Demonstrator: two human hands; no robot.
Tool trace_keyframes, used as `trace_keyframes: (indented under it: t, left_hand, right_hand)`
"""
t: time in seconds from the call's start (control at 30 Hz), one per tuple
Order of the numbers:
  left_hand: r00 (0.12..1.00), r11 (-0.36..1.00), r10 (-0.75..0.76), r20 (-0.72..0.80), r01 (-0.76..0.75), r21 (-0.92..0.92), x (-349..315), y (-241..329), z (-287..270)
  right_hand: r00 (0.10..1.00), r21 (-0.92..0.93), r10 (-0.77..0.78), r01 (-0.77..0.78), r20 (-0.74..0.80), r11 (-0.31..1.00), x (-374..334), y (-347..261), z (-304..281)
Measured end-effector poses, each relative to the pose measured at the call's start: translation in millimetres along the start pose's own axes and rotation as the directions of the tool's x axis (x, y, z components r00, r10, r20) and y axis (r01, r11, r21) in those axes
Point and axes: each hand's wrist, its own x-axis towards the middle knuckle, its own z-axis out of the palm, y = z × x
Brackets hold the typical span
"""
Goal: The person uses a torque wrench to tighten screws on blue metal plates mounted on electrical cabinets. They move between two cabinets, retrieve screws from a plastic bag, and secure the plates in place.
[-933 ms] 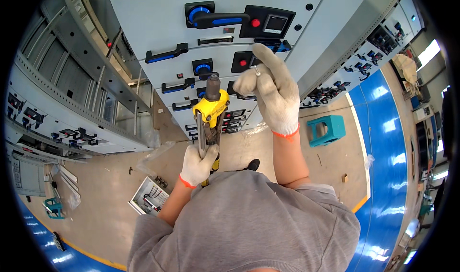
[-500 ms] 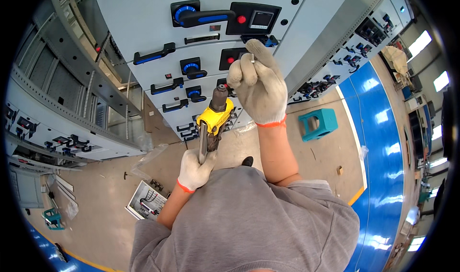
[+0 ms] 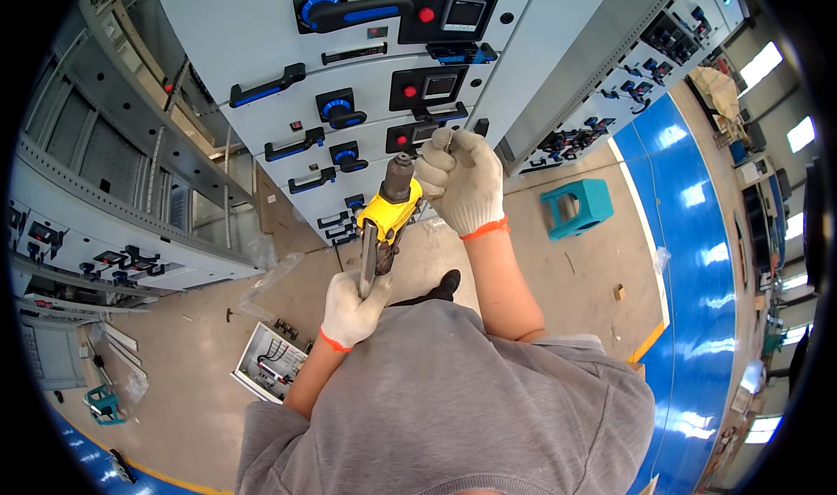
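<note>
My left hand (image 3: 352,308), in a white glove with an orange cuff, is closed round the grey lower part of a yellow rivet gun (image 3: 391,213). The tool stands nearly upright, its dark nozzle pointing toward the cabinet. Beside the nozzle, my gloved right hand (image 3: 466,184) has its fingers curled and pinched together. A small metal fastener (image 3: 448,145) shows faintly at those fingertips; its exact kind is too small to make out. In this view the right hand overlaps the grey cabinet front (image 3: 253,50) behind it.
The cabinet carries blue-and-black rotary handles (image 3: 338,109), pull handles (image 3: 268,85) and red buttons. An open metal frame (image 3: 131,129) stands left. On the floor are a teal stool (image 3: 579,209), an open box with wiring (image 3: 268,361) and plastic film (image 3: 270,287). A blue floor strip (image 3: 697,259) runs at right.
My right hand has come down and slightly left, closer to the rivet gun's nozzle, with its small fastener. The left hand holds the tool almost in place. A foot shows further forward.
</note>
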Motion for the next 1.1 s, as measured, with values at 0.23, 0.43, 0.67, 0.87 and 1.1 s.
trace_keyframes:
  t: [0.23, 0.43, 0.67, 0.87, 1.1]
  left_hand:
    - [0.999, 0.999, 0.0, 0.033, -0.001, 0.037, -11, 1, -1]
    - [0.998, 0.999, 0.01, 0.054, -0.012, 0.042, -22, -3, 2]
    - [0.997, 0.997, 0.066, 0.037, -0.067, 0.027, -32, 3, 4]
    - [0.997, 0.996, 0.07, 0.034, -0.072, 0.059, -37, -3, 5]
    - [0.997, 0.996, 0.052, 0.06, -0.056, 0.069, -35, 5, 7]
  right_hand:
    - [0.98, -0.221, -0.196, 0.196, 0.025, 0.955, -18, 3, 30]
    - [0.941, -0.428, -0.226, 0.317, 0.25, 0.846, -41, 3, 65]
    - [0.874, -0.267, -0.273, 0.397, 0.403, 0.878, -50, 18, 69]
    - [0.877, -0.314, -0.255, 0.397, 0.407, 0.863, -56, 16, 72]
    - [0.884, -0.42, -0.245, 0.413, 0.399, 0.808, -63, 13, 69]
